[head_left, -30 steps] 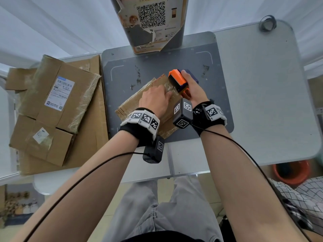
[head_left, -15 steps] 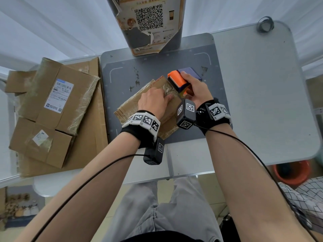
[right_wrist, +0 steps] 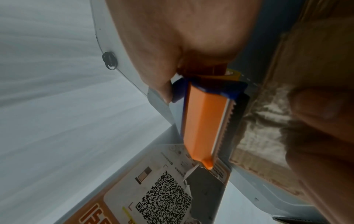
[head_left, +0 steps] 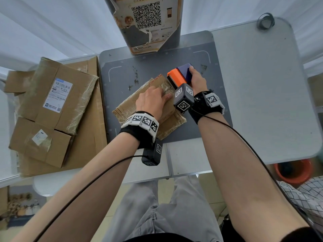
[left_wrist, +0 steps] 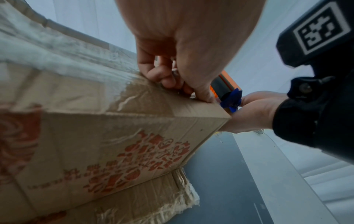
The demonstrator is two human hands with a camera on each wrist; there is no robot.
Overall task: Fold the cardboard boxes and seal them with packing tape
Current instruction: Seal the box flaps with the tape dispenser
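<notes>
A worn cardboard box with red print stands on the grey mat in the middle of the table. My left hand lies on its top, fingers curled onto the taped surface, thumb at the near top edge. My right hand grips an orange and blue tape dispenser at the box's far right corner. The dispenser's toothed blade faces the box, close beside my left fingers. Whether tape runs from it to the box is not clear.
Several flattened and folded cardboard boxes are piled on the left. A tall grey stand with a QR poster rises at the mat's far edge. A dark ring lies at the table's far right corner. An orange bucket sits below.
My right hand has carried the dispenser a little away and to the right, off the box top to its far corner. My left hand has stayed on the box.
</notes>
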